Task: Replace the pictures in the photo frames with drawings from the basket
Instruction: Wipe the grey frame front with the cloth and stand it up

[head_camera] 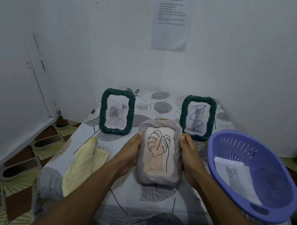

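The left hand (pixel 131 151) and right hand (pixel 191 155) hold the grey frame (pixel 156 179) with a leaf drawing (pixel 159 141) inside, but the green frame (pixel 130 110) with roses looks not done yet.

Grey frame (pixel 155 180): pale ribbed rim, held over the middle of the table, a left hand (pixel 129 151) and a right hand (pixel 188 158) gripping its long sides.
Leaf drawing (pixel 158 147): black outline on orange hatching, inside the grey frame.
Left green frame (pixel 104 110): upright at the back, holding a faded rose picture (pixel 116 112).
Right green frame (pixel 211 118): upright, showing a blue squiggle drawing (pixel 197 118) over a faint cat.
Purple basket (pixel 275 184): slotted, tilted, at the table's right side, with a cat picture (pixel 233 175) lying in it.
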`<state>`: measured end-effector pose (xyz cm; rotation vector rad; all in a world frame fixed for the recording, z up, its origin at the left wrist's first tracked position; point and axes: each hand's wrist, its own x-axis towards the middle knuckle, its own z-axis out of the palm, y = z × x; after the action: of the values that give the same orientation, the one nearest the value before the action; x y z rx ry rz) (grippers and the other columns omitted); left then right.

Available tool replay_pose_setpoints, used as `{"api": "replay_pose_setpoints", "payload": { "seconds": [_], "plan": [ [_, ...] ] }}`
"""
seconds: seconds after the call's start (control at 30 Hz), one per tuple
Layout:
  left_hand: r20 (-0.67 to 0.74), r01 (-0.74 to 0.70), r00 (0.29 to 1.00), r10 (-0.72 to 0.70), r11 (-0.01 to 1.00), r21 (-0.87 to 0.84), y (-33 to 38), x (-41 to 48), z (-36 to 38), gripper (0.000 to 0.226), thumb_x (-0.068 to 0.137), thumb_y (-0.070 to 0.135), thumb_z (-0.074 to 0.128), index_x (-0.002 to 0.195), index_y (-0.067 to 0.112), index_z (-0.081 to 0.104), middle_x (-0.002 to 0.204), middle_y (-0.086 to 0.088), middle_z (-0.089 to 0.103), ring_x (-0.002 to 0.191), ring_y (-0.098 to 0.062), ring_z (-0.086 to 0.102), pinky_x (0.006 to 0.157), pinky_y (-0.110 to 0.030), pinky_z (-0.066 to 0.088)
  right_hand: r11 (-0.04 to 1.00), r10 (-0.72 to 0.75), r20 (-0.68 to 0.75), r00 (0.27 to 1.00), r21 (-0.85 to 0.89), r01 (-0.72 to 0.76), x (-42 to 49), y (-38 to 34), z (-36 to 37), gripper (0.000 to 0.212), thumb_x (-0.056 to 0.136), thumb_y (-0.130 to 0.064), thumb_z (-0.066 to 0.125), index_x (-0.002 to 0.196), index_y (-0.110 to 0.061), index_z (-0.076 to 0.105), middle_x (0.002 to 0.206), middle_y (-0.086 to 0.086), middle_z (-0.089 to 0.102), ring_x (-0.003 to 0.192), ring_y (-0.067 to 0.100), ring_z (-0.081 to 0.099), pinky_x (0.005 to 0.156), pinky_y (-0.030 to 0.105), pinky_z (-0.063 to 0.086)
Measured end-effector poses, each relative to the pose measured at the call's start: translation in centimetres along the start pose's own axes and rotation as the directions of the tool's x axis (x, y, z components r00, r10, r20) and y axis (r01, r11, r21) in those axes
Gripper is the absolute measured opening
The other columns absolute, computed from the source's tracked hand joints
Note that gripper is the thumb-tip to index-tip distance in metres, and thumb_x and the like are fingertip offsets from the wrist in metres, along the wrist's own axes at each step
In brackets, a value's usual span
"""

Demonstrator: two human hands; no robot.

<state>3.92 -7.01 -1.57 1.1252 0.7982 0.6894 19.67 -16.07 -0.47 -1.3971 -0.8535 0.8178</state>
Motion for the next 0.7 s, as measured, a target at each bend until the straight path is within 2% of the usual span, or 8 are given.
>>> {"api": "replay_pose_setpoints", "payload": {
  "seconds": [0.17,0.23,0.3,0.37,0.43,0.5,0.57,0.7],
  "plan": [
    [-0.006,-0.054,0.999,0.054,0.999,0.009,0.6,1.4,-0.2,0.045,0.102,0.046,0.027,0.125,0.021,0.058,0.113,-0.003,0.071,0.104,-0.016,0.067,0.086,-0.036,0.055,0.995,-0.073,-0.017,0.997,-0.071,0.072,1.6,-0.6,0.6,0.026,0.102,-0.039,0.038,0.089,-0.019,0.05,0.104,0.021,0.057,0.088,0.02,0.055,0.081,0.038,0.045],
    [-0.01,-0.088,0.996,0.089,0.996,0.019,1.6,2.3,-0.1,0.045,0.102,0.046,0.028,0.123,0.022,0.059,0.11,-0.002,0.072,0.1,-0.014,0.069,0.081,-0.033,0.057,0.992,-0.12,-0.041,0.992,-0.056,0.117,2.7,-0.9,0.7,0.026,0.101,-0.038,0.04,0.087,-0.018,0.048,0.093,0.013,0.057,0.085,0.015,0.053,0.076,0.033,0.041],
    [-0.028,-0.133,0.991,0.134,0.99,0.046,2.8,3.3,0.3,0.046,0.102,0.044,0.027,0.125,0.019,0.058,0.114,-0.005,0.07,0.105,-0.017,0.067,0.09,-0.037,0.054,0.989,-0.139,-0.049,0.989,-0.05,0.137,4.1,-1.4,1.1,0.029,0.098,-0.046,0.043,0.094,-0.019,0.051,0.101,0.009,0.062,0.095,0.017,0.058,0.084,0.035,0.046],
    [-0.059,-0.159,0.985,0.164,0.985,0.073,3.9,4.8,0.5,0.047,0.103,0.044,0.028,0.126,0.017,0.058,0.117,-0.008,0.068,0.111,-0.021,0.064,0.1,-0.043,0.049,0.992,-0.126,-0.071,0.989,-0.032,0.124,5.6,-1.5,1.5,0.043,0.093,-0.058,0.044,0.12,-0.026,0.054,0.127,0.001,0.061,0.119,0.017,0.055,0.102,0.045,0.045],
    [-0.091,-0.173,0.979,0.181,0.981,0.093,4.6,6.4,0.7,0.047,0.102,0.044,0.029,0.126,0.015,0.059,0.117,-0.008,0.069,0.111,-0.022,0.064,0.102,-0.046,0.047,0.995,-0.095,-0.093,0.991,0.02,0.097,7.1,-1.6,1.8,0.05,0.094,-0.057,0.042,0.137,-0.03,0.046,0.14,-0.001,0.053,0.129,0.018,0.049,0.109,0.048,0.039],
    [-0.114,-0.164,0.978,0.176,0.98,0.11,4.9,8.0,0.7,0.047,0.102,0.044,0.03,0.126,0.015,0.059,0.117,-0.008,0.069,0.11,-0.022,0.064,0.102,-0.047,0.047,0.995,-0.069,-0.128,0.989,0.057,0.077,8.2,-2.0,2.0,0.046,0.1,-0.048,0.037,0.14,-0.027,0.045,0.141,-0.001,0.051,0.129,0.018,0.046,0.11,0.043,0.037],
    [-0.131,-0.164,0.975,0.177,0.98,0.11,5.0,9.1,0.8,0.046,0.103,0.043,0.029,0.123,0.017,0.06,0.115,-0.007,0.069,0.109,-0.022,0.064,0.101,-0.046,0.048,0.995,-0.062,-0.143,0.988,0.065,0.072,9.5,-2.2,2.2,0.042,0.101,-0.047,0.034,0.129,-0.023,0.055,0.128,-0.001,0.058,0.12,0.017,0.05,0.105,0.038,0.039],
    [-0.166,-0.171,0.969,0.185,0.981,0.093,5.1,10.8,0.5,0.043,0.103,0.042,0.028,0.114,0.021,0.064,0.11,-0.005,0.071,0.105,-0.02,0.065,0.097,-0.044,0.05,0.997,-0.009,-0.139,0.99,0.078,0.02,13.7,0.3,2.3,0.077,0.076,-0.076,0.039,0.134,-0.027,0.054,0.134,0.0,0.058,0.125,0.019,0.052,0.11,0.047,0.038]
  ]
}}
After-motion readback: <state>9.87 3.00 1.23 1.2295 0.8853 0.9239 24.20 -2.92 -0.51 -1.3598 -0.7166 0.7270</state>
